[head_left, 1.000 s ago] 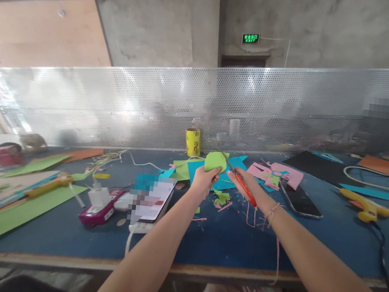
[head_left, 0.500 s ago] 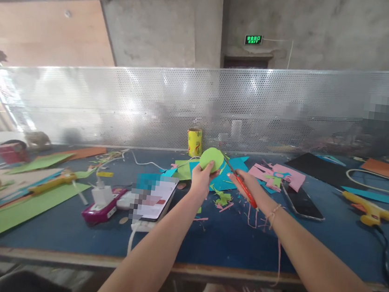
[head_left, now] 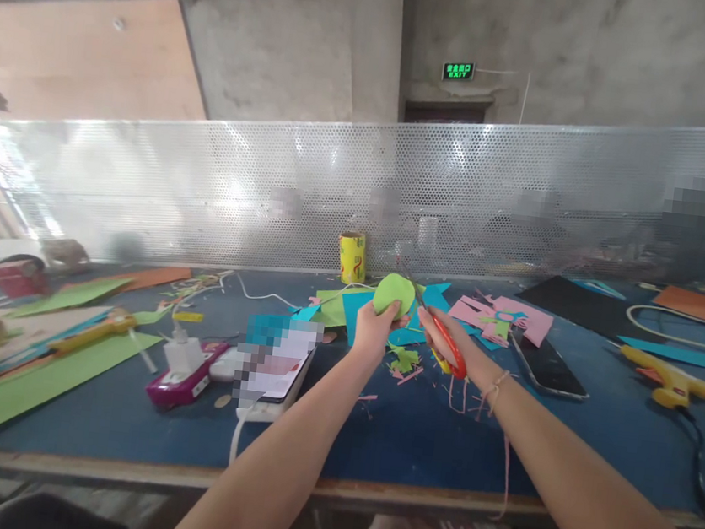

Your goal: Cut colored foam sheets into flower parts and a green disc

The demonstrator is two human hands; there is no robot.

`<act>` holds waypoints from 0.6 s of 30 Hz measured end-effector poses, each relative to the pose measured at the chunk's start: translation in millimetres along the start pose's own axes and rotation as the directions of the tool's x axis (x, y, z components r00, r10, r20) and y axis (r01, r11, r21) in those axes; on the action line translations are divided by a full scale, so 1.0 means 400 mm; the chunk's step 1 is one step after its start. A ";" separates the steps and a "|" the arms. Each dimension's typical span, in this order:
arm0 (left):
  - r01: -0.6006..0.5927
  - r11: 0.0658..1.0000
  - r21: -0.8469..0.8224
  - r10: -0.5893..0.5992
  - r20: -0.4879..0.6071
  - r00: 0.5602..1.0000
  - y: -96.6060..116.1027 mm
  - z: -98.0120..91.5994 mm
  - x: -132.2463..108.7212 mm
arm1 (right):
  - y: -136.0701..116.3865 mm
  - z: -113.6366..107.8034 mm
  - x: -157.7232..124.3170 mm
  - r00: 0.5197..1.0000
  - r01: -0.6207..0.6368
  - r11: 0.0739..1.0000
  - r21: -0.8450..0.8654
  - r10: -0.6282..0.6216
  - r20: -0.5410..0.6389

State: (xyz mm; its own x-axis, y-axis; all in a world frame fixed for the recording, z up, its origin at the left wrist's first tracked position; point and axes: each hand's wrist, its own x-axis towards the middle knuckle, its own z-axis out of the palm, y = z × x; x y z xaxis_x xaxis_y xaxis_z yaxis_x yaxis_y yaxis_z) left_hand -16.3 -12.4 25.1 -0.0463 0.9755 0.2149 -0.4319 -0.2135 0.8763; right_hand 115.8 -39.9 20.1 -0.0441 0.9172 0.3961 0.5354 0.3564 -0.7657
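My left hand (head_left: 378, 329) pinches a light green paper circle (head_left: 394, 295) above the middle of the table. Closed round the red handles of a pair of scissors (head_left: 450, 344) is my right hand (head_left: 455, 336). The scissors' blades reach up to the circle's right edge; whether they touch the paper is too small to tell. Beneath the hands lie blue paper (head_left: 357, 307) and green paper scraps (head_left: 404, 359). Pink cut paper (head_left: 528, 318) rests just right of my right hand, partly over a dark phone (head_left: 548, 365).
A yellow can-like roll (head_left: 351, 258) stands by the perforated metal screen (head_left: 259, 194). On the left are a propped phone (head_left: 287, 363), a purple power strip (head_left: 186, 381), a yellow glue gun (head_left: 94, 331) and green sheets (head_left: 59, 380). Another glue gun (head_left: 671, 377) lies right, its cord hanging off the table.
My left hand has moved the green circle slightly right, closer to my right hand. The scissors have turned, and their handles look wider apart.
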 end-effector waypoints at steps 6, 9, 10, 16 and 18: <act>-0.035 0.999 0.009 0.035 -0.007 0.999 -0.001 -0.015 0.014 | -0.001 -0.005 0.007 1.000 -0.027 0.995 -0.101 0.026 -0.011; -0.054 0.998 0.026 0.054 -0.022 0.998 -0.001 -0.020 0.018 | -0.007 -0.006 0.007 1.000 -0.028 0.990 -0.135 0.028 0.000; -0.057 0.998 0.025 0.057 -0.033 0.998 -0.001 -0.020 0.019 | -0.010 -0.007 0.007 1.000 -0.023 0.989 -0.144 0.024 0.004; -0.062 0.997 -0.039 0.057 -0.104 0.993 0.005 -0.019 0.018 | -0.014 -0.010 0.002 1.000 -0.007 0.990 -0.142 0.011 0.027; -0.055 0.997 -0.045 0.050 -0.106 0.993 0.006 -0.021 0.019 | -0.015 -0.009 0.000 1.000 0.000 0.991 -0.134 0.004 0.029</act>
State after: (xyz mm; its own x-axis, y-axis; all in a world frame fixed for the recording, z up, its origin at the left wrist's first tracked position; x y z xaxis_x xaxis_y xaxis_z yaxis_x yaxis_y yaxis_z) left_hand -25.4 -5.1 25.4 -0.1633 0.9637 0.2112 -0.4691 -0.2641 0.8427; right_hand 115.7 -42.8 26.5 -0.0669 0.9233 0.3782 0.6434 0.3296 -0.6909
